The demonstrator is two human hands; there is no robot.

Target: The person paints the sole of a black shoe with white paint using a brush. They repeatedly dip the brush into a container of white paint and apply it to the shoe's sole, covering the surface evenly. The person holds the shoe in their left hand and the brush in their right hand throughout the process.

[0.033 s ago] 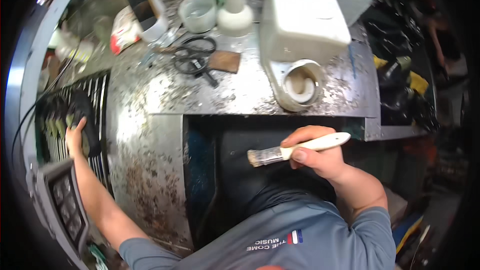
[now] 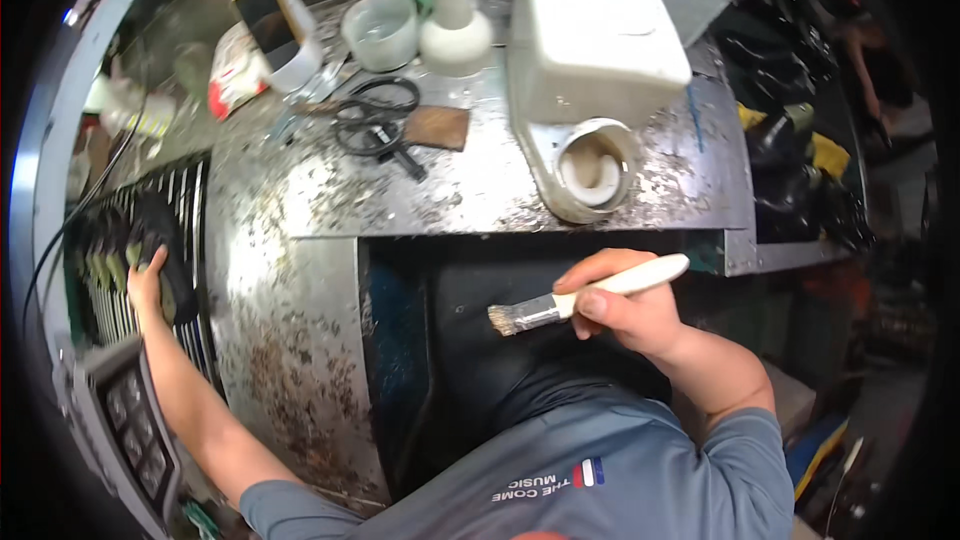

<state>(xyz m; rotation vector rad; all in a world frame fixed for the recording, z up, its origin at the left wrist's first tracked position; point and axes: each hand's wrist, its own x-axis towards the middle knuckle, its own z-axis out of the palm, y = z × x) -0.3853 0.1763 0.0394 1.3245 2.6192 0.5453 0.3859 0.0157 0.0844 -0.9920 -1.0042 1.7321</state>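
My right hand [image 2: 625, 310] grips a paintbrush [image 2: 575, 300] by its white handle. The worn bristles point left over a dark recess [image 2: 470, 340] below the front edge of the speckled metal worktable [image 2: 480, 190]. My left arm stretches far to the left, and my left hand [image 2: 148, 283] clasps a black rounded object [image 2: 172, 265] that lies on a wire rack [image 2: 110, 270]. What that object is cannot be made out.
A white plastic jug [image 2: 590, 40] lies on the table with its open mouth [image 2: 592, 165] toward me. Black scissors [image 2: 375, 125], a brown block [image 2: 437, 127], a white cup [image 2: 380, 30], a white cone-shaped piece [image 2: 455, 25] and a phone [image 2: 270, 20] lie behind. Dark clutter [image 2: 800, 170] fills the right side.
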